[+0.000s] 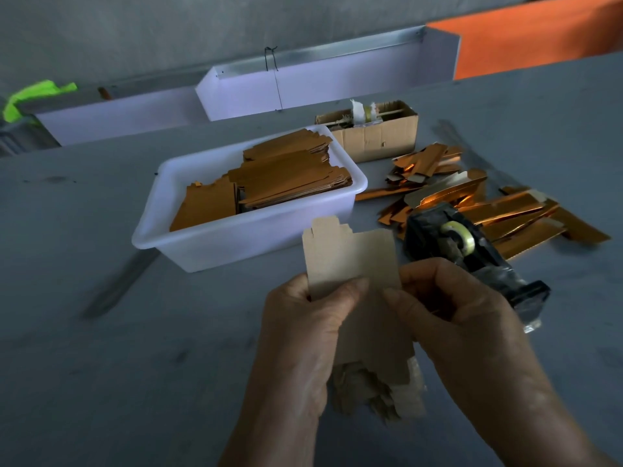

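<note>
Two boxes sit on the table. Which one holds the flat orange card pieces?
The white plastic tub, just beyond the held card piece; the brown cardboard box behind it shows only pale odds and ends.

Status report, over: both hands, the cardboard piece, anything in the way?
Left hand and right hand both pinch the flat cardboard blank, thumbs on its near face. Tape dispenser close behind right hand. White tub beyond, apart.
</note>
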A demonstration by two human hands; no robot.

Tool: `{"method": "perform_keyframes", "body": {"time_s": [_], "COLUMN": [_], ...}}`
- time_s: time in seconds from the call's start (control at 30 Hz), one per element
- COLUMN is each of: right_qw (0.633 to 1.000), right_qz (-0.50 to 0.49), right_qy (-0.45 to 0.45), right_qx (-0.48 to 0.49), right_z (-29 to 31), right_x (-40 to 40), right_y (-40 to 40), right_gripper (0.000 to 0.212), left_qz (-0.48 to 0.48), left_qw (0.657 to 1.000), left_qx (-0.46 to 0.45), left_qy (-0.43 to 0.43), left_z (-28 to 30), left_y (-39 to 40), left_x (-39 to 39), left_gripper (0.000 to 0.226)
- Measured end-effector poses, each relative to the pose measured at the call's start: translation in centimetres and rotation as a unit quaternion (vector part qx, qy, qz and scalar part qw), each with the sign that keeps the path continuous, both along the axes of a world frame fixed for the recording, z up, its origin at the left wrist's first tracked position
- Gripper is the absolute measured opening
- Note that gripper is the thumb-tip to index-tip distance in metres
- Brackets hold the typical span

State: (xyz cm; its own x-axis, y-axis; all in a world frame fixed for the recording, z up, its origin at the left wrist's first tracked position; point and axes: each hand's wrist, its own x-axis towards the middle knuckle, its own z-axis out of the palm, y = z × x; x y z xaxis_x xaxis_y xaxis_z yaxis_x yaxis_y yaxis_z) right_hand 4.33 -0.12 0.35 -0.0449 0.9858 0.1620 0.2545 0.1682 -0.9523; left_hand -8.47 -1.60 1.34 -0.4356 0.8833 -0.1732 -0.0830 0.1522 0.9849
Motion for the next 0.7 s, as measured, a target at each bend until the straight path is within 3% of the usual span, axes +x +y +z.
{"method": "perform_keyframes", "body": {"time_s": [0.1, 0.17, 0.33, 0.47, 0.7], "right_qw": [0.98, 0.967, 0.979, 0.987, 0.988], "right_qz": [-0.049, -0.053, -0.01, 0.078, 0.083], "right_qy": [-0.12, -0.154, -0.109, -0.047, -0.052], "right_qx": [0.151, 0.198, 0.171, 0.13, 0.117], "right_z": [0.0, -0.2, -0.6, 0.0, 0.4], "right_x": [-0.5, -1.0, -1.5, -1.3, -0.8], "right_y": [-0.6, -1.1, -1.7, -2.0, -1.7], "right_gripper": [0.014, 0.024, 0.045, 0.031, 0.023], "left_qz": [0.014, 0.013, -0.003, -0.026, -0.145], "left_qw": [1.0, 0.999, 0.998, 0.997, 0.986], "left_qx": [0.005, 0.014, 0.031, 0.033, 0.055], "left_qy": [0.016, 0.03, 0.05, 0.07, 0.053], "left_z": [-0.1, 0.0, -0.1, -0.1, 0.3], "left_y": [-0.1, -0.2, -0.4, -0.5, -0.9], "left_x": [0.6, 0.8, 0.8, 0.7, -0.1], "left_gripper": [0.009, 0.012, 0.012, 0.003, 0.031]}}
